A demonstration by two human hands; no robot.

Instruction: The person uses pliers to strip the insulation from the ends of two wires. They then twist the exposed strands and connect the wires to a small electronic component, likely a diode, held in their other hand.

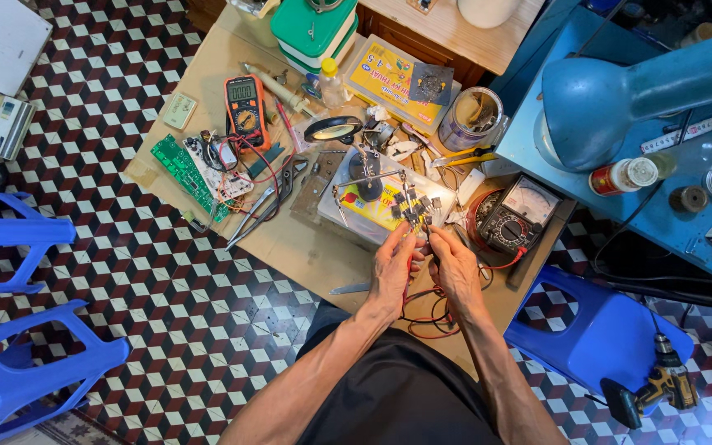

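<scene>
Both hands meet over the front of a small wooden worktable point(290, 247). My left hand point(395, 268) pinches a strip of small dark electronic components point(415, 208) that fans upward from its fingertips. My right hand point(456, 268) grips a thin probe with its tip at the same strip. Red and black leads point(430, 313) loop under both wrists. Just behind the strip stands a helping-hands stand with a magnifier point(334, 129) and clips, on a clear plastic box point(389, 202) with a yellow insert.
An analog meter point(514, 216) lies to the right, an orange digital multimeter point(245, 107) and a green circuit board point(187, 175) to the left, with pliers point(265, 202) between. Blue plastic stools point(18, 346) stand left. A blue stool point(599, 330), cordless drill point(661, 387) and blue desk lamp point(620, 91) are right.
</scene>
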